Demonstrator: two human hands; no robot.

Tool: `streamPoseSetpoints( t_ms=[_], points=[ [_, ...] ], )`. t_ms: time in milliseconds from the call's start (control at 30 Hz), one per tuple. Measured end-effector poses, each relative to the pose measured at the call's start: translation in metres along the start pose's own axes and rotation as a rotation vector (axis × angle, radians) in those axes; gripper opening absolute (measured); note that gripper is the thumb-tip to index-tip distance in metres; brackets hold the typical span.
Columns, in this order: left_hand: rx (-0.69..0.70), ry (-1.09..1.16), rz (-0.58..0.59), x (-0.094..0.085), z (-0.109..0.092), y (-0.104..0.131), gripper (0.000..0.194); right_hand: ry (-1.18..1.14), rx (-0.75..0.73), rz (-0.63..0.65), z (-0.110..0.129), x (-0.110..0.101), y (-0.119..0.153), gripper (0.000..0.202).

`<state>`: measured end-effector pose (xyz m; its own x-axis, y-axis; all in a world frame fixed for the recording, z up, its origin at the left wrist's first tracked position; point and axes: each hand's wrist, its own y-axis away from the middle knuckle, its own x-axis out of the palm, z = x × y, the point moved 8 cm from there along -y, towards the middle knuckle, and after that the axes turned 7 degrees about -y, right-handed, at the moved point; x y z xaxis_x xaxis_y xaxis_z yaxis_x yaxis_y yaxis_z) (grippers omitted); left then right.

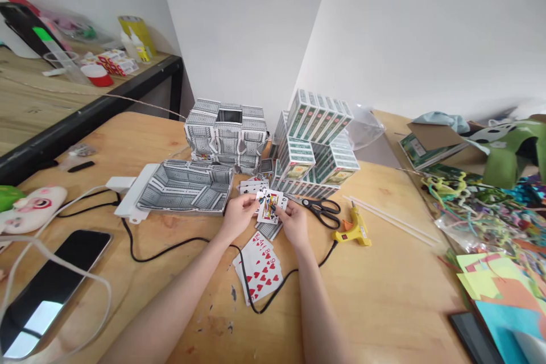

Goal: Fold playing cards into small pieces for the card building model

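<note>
Between my two hands are a few playing cards [269, 206], face up, a court card on top. My left hand [240, 213] pinches their left edge, and my right hand [294, 220] grips the right edge. Just below lies a fan of heart cards [261, 267], with a black cord across it. More loose cards [253, 186] lie behind my hands, partly hidden. To the left is an open tray made of playing cards [187, 187]. Behind it stands a box shape built from cards [227, 133]. Black scissors [325, 211] lie right of my right hand.
A yellow glue gun [355, 228] and clear glue sticks [392, 220] lie to the right. Stacked card boxes [313, 145] stand at the back. A phone [57, 287] and white cable are at left; coloured paper [497, 290] and craft bits [473, 205] are at right.
</note>
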<state>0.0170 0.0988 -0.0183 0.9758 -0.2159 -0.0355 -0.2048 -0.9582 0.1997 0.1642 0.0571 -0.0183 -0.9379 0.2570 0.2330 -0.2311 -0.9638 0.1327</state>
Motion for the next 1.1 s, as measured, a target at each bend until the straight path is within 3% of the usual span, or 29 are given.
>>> streamPoseSetpoints(
  t_ms=[900, 1100],
  points=[
    [-0.005, 0.025, -0.009, -0.0027, -0.0043, 0.0004, 0.017, 0.02, 0.023, 0.007, -0.0021, -0.0024, 0.0003, 0.027],
    [-0.088, 0.283, 0.183, 0.0055, -0.0019, 0.003, 0.022, -0.015, 0.035, 0.029, 0.001, -0.0042, 0.0002, 0.028]
  ],
)
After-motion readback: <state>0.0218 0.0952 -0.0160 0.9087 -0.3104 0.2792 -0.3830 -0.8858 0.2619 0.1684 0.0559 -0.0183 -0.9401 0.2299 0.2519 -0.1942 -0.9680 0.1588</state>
